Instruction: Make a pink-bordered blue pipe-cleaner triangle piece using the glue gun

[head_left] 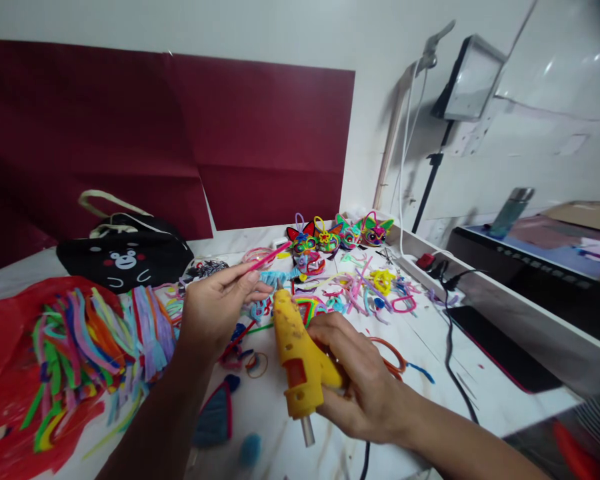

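My right hand (357,383) is wrapped round the handle of a yellow hot glue gun (300,353), its nozzle pointing away from me and a clear glue stick (307,432) poking out of its back end. In my left hand (220,303) a bright pink pipe cleaner (270,257) is pinched between thumb and fingers, slanting up to the right. The glue gun's tip is close to the left fingers, apart from the pipe cleaner. Below the left hand lie a dark blue piece with a pink edge (215,417) and a blue pompom (251,449).
Several colourful animal-face crafts (330,237) stand at the back. Loose pipe cleaners (365,287) scatter before them. Bundled pipe cleaners (90,340) lie on red plastic (10,320) at left, near a black bag (125,253). A black phone (503,349) and a cable (450,360) lie at right.
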Demonstrator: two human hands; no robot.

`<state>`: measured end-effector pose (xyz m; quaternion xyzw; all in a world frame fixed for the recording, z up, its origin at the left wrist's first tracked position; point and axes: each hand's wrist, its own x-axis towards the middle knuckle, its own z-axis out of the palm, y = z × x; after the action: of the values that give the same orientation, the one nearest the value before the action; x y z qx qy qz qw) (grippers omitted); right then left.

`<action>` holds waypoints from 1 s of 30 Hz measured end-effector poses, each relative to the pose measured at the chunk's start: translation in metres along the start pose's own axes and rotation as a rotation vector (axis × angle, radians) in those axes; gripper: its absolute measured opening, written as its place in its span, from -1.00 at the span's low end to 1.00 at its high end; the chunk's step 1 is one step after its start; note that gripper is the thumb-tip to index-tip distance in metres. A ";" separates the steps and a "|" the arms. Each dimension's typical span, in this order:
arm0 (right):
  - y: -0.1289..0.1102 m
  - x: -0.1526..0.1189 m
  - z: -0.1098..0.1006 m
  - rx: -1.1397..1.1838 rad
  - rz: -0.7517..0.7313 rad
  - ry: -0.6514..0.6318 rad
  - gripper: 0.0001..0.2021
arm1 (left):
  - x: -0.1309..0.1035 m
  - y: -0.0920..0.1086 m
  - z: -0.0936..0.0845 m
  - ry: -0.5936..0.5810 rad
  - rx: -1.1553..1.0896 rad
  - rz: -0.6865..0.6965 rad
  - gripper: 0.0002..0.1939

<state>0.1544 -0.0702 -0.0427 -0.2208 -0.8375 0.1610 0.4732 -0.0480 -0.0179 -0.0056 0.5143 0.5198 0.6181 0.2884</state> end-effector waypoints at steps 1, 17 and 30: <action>0.000 0.000 0.001 -0.003 -0.002 0.004 -0.60 | -0.001 0.000 0.000 -0.004 0.001 0.006 -0.73; 0.021 0.032 0.005 0.378 0.351 0.526 -0.62 | -0.007 0.011 0.008 -0.057 -0.127 -0.105 -0.64; 0.032 0.055 0.005 0.530 0.449 0.537 -0.60 | -0.014 0.005 0.016 -0.232 -0.106 -0.161 -0.70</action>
<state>0.1326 -0.0146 -0.0209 -0.3023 -0.5460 0.4059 0.6676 -0.0280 -0.0266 -0.0071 0.5230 0.4893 0.5561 0.4217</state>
